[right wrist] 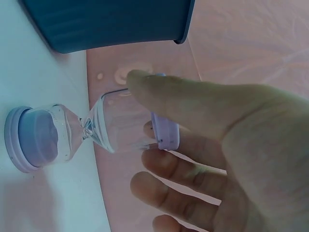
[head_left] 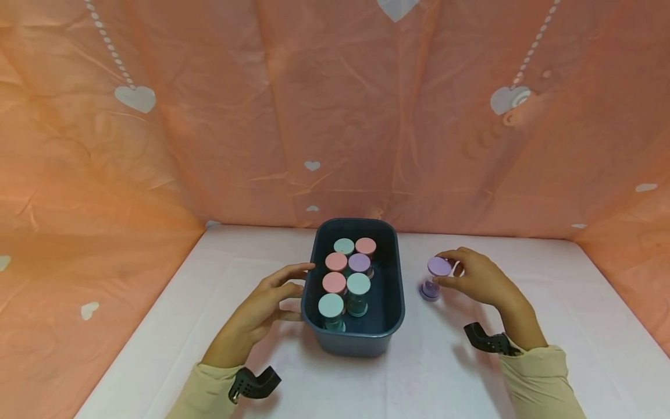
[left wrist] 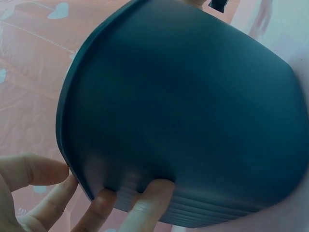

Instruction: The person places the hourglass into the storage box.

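A purple-capped hourglass (head_left: 438,267) stands upright on the table to the right of the bin, its purple sand (right wrist: 41,137) lying in the lower bulb. My right hand (head_left: 481,280) pinches its upper end between thumb and fingers, as the right wrist view shows. On the other side, my left hand (head_left: 266,308) rests its fingertips against the side and rim of a dark blue bin (head_left: 353,344), fingers spread. Inside the bin stand several hourglasses, with mint caps (head_left: 358,284), pink caps (head_left: 336,262) and one purple cap (head_left: 359,263).
A white cloth (head_left: 419,378) covers the table. Behind and at both sides hangs an orange sheet (head_left: 335,116) with pale hearts. Bare dark floor (head_left: 384,302) shows along the bin's right side. Each wrist carries a black camera mount (head_left: 492,340).
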`<action>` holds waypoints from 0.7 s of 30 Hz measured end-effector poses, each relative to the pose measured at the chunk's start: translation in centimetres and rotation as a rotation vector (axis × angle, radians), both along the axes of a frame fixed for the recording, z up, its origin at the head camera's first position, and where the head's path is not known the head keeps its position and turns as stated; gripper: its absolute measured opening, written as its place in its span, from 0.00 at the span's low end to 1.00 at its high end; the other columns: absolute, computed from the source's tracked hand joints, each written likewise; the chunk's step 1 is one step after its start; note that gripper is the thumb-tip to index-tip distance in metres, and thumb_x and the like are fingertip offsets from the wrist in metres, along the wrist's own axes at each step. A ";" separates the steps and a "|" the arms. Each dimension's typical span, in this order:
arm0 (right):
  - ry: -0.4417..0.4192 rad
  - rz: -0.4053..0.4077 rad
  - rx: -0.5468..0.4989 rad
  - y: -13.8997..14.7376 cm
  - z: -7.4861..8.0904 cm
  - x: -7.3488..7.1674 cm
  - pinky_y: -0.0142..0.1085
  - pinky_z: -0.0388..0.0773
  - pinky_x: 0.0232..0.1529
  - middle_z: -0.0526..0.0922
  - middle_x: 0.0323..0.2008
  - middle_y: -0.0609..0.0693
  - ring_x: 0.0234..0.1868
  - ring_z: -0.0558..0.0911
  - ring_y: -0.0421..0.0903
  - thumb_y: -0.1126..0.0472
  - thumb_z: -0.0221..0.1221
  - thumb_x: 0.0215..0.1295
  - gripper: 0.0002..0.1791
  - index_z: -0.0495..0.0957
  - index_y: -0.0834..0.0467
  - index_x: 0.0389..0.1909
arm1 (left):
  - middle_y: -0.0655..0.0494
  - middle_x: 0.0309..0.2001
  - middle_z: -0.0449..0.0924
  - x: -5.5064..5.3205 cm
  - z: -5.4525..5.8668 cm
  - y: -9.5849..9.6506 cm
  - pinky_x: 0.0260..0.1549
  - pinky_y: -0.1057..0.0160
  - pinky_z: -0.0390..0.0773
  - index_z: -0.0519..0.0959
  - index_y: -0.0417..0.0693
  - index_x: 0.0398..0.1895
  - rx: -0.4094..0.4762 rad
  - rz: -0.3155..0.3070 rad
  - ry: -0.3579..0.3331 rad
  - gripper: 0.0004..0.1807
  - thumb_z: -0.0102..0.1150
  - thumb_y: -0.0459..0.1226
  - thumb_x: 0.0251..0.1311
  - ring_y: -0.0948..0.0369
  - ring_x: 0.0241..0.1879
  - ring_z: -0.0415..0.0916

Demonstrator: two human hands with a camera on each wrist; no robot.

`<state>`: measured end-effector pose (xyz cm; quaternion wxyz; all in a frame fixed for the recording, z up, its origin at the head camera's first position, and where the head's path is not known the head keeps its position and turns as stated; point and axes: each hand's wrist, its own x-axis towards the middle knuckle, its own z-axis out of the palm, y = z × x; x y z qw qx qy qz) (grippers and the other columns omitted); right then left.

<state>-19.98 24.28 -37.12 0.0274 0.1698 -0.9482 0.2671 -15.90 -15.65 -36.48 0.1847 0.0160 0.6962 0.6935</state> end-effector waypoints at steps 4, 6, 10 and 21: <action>-0.005 -0.021 -0.008 -0.1 -0.1 -0.1 0.34 0.72 0.33 0.81 0.36 0.51 0.36 0.78 0.47 0.51 0.73 0.53 0.26 0.82 0.60 0.51 | 0.47 0.63 0.64 0.0 0.0 0.0 0.40 0.50 0.86 0.70 0.48 0.69 0.006 -0.001 0.000 0.25 0.46 0.32 0.69 0.55 0.47 0.77; -0.003 -0.027 -0.015 -0.1 -0.2 -0.1 0.33 0.72 0.33 0.81 0.35 0.51 0.36 0.78 0.47 0.51 0.73 0.53 0.26 0.83 0.60 0.51 | 0.46 0.63 0.64 0.0 0.0 0.0 0.40 0.51 0.86 0.70 0.48 0.69 0.006 -0.002 0.002 0.25 0.46 0.33 0.69 0.55 0.47 0.77; 0.003 -0.030 -0.031 -0.2 -0.5 -0.1 0.33 0.72 0.33 0.81 0.35 0.50 0.36 0.78 0.45 0.50 0.73 0.52 0.26 0.83 0.60 0.50 | 0.46 0.63 0.64 0.3 -0.1 -0.1 0.40 0.51 0.86 0.71 0.48 0.68 0.008 -0.004 0.000 0.24 0.47 0.33 0.69 0.55 0.47 0.77; -0.010 -0.117 -0.131 -0.1 1.0 0.5 0.34 0.74 0.35 0.80 0.36 0.50 0.39 0.78 0.46 0.44 0.73 0.53 0.29 0.82 0.56 0.53 | 0.45 0.63 0.64 0.1 -0.1 0.0 0.40 0.50 0.86 0.71 0.48 0.68 0.014 -0.009 0.009 0.24 0.47 0.33 0.69 0.55 0.47 0.78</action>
